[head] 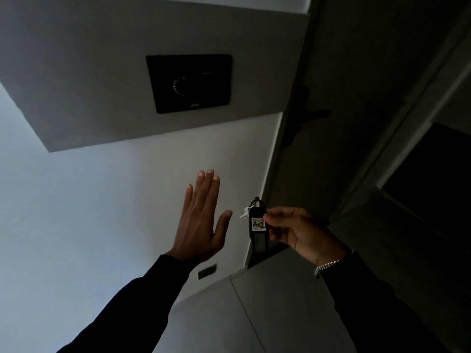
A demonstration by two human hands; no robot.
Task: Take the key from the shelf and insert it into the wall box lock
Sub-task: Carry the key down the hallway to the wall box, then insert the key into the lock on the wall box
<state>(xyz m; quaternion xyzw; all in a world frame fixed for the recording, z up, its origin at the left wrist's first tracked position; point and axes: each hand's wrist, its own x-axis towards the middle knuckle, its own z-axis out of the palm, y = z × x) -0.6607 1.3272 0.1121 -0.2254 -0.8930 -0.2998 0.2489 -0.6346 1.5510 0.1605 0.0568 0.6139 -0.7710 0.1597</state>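
My right hand (300,233) pinches a black key fob (258,233) with a white label reading 402. A small silver key (244,212) hangs from the fob's ring at its upper left. My left hand (201,217) is held flat and open beside the fob, fingers pointing up, a short gap from the key. The black wall box (190,84) is mounted on a grey wall panel well above both hands; it has a round dial at its middle and a slot at its upper right.
A grey panel (102,72) stands out from the white wall. A dark door with a lever handle (313,114) is at the right. A small wall vent (207,271) sits low near the grey tiled floor (280,314).
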